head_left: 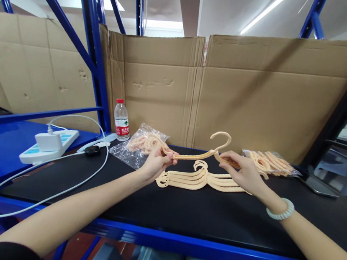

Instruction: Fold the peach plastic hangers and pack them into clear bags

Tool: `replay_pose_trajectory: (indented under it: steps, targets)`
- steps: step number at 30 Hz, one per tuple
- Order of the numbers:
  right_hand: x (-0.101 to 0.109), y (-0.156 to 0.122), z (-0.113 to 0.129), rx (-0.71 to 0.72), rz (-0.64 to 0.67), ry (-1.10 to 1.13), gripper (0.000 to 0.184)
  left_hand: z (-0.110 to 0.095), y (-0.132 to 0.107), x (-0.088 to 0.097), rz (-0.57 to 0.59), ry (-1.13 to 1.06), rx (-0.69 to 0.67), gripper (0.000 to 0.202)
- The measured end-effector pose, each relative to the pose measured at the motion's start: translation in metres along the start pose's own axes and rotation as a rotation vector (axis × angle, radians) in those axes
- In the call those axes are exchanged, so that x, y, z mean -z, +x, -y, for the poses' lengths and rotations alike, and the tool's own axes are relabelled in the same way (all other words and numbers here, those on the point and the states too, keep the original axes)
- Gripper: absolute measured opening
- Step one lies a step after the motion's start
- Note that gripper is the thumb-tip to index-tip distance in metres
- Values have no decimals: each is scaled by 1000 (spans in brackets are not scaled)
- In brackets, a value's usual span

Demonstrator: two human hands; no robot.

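A peach plastic hanger [204, 152] is held level above the black shelf top [182, 209], hook upward. My left hand [156, 162] is closed on its left arm and my right hand [240, 171] is closed on its right arm. Just below lies a flat stack of several matching hangers [199, 178]. A clear bag of hangers [145, 142] lies behind my left hand. Another bag of hangers [270, 162] lies behind my right hand. A white bead bracelet [281, 210] circles my right wrist.
A water bottle with a red cap [122, 120] stands at the back against the cardboard wall [228, 94]. A white power strip [49, 145] with charger and looping cable sits on the blue surface at left. Blue rack posts [91, 48] rise on the left. A flat dark device [316, 185] lies far right.
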State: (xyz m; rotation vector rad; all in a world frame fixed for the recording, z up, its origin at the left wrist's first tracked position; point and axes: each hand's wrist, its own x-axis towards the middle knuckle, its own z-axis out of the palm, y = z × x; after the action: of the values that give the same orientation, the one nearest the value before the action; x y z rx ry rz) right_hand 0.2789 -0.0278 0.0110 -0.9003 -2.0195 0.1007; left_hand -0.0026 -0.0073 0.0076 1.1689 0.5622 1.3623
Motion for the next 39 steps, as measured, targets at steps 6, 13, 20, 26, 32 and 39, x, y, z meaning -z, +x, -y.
replay_pose_trajectory:
  steps: [6, 13, 20, 26, 32, 39]
  targets:
    - [0, 3, 9, 4, -91, -126, 13, -3, 3, -1, -47, 14, 36, 16]
    - [16, 8, 3, -125, -84, 37, 20, -3, -20, -5, 310, 772, -229, 18]
    - [23, 8, 9, -157, 296, 29, 19, -5, -45, -18, 598, 1293, -971, 10]
    - [9, 1, 11, -151, 573, 32, 13, 0, -37, -20, 657, 1449, -611, 33]
    - [9, -4, 10, -63, 701, -40, 8, 3, -43, -23, 773, 1612, -579, 23]
    - [4, -8, 12, -139, 598, -274, 34, 20, -53, -23, 514, 1696, -439, 46]
